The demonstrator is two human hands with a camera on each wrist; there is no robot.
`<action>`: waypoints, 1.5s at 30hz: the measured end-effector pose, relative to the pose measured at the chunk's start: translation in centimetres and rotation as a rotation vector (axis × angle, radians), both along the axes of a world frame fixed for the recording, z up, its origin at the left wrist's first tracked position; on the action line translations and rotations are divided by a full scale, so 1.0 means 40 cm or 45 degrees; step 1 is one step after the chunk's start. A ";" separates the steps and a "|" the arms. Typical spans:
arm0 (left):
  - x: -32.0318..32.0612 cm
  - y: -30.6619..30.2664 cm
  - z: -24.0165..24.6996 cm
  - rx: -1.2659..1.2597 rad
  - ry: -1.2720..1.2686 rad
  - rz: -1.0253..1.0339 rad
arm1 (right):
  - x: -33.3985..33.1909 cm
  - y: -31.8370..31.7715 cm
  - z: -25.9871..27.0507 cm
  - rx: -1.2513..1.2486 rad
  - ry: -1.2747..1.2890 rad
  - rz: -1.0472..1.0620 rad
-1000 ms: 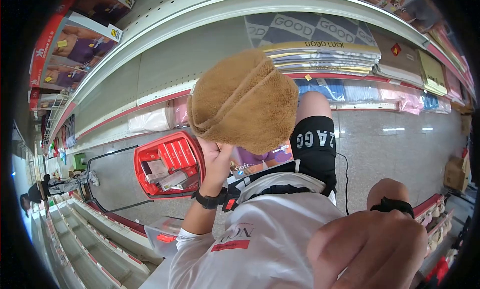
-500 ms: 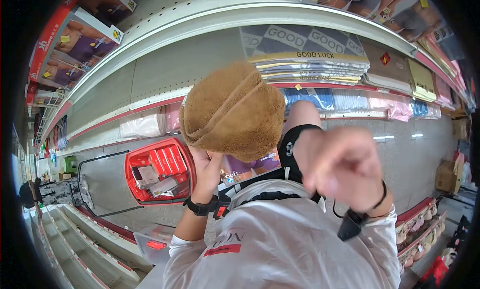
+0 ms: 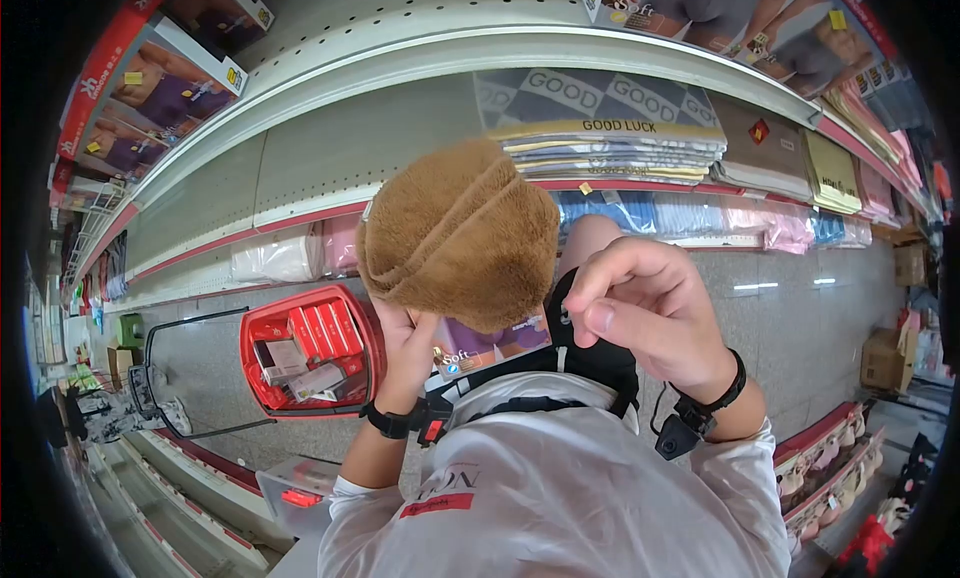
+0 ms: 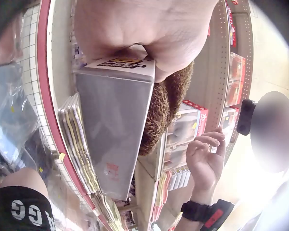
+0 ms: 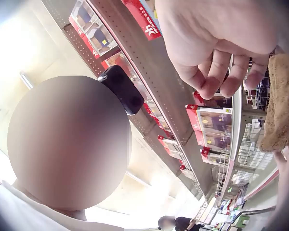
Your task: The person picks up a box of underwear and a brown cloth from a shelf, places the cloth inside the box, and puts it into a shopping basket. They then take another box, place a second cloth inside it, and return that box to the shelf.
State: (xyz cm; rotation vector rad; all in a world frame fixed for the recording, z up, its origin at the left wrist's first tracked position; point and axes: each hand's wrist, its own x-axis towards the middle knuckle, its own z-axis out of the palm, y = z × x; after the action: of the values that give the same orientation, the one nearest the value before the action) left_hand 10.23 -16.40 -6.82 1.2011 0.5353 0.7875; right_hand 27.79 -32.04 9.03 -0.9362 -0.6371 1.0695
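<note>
My left hand (image 3: 405, 348) grips a flat box (image 3: 490, 346) printed "Soft" with purple on its front. A brown plush, folded piece (image 3: 460, 238) lies over the box's front and hides much of it. In the left wrist view the left hand (image 4: 149, 36) is at the box's end, its plain grey side (image 4: 113, 120) showing, with the brown fuzzy piece (image 4: 159, 115) behind it. My right hand (image 3: 650, 308) is raised in front of my body, to the right of the brown piece, fingers loosely bent and nothing in them. The right wrist view shows those bent fingers (image 5: 219, 82) too.
A red basket (image 3: 375, 363) with several boxes in it stands on the floor at left. Ahead, the shelf (image 3: 350, 138) bears a stack of "GOOD LUCK" towels (image 3: 610, 143), with bagged textiles (image 3: 690, 213) below. More boxes (image 3: 165, 88) stand upper left; a cardboard box (image 3: 885, 358) is at right.
My right hand has come up and forward from low at the right, near the camera, to beside the brown piece. The left hand keeps its hold on the box; the view has shifted slightly.
</note>
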 end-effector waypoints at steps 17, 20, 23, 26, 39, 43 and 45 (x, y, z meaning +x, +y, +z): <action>-0.028 -0.002 0.007 0.054 0.232 -0.003 | -0.171 -0.102 0.159 0.407 -1.100 -1.070; -0.019 -0.003 0.009 0.070 0.233 -0.020 | -0.150 -0.095 0.140 0.628 -1.259 -1.095; -0.011 -0.008 0.012 0.073 0.222 -0.001 | -0.163 -0.084 0.143 0.611 -1.217 -1.178; -0.014 -0.008 0.015 0.047 0.212 0.004 | -0.173 -0.075 0.155 0.549 -1.154 -1.234; -0.020 -0.012 -0.005 -0.005 0.171 -0.021 | -0.167 -0.059 0.138 0.740 -1.092 -1.470; -0.029 -0.004 -0.010 0.027 0.185 -0.043 | -0.133 -0.035 0.122 0.984 -1.078 -1.396; -0.031 -0.002 -0.011 0.019 0.206 -0.048 | -0.115 -0.025 0.117 1.101 -1.075 -1.359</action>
State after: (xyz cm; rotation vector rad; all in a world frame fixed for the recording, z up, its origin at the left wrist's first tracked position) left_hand 8.97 -16.50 -7.26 1.2924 0.6378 0.6669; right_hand 23.19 -33.03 13.70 -0.7276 -0.9788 -0.5989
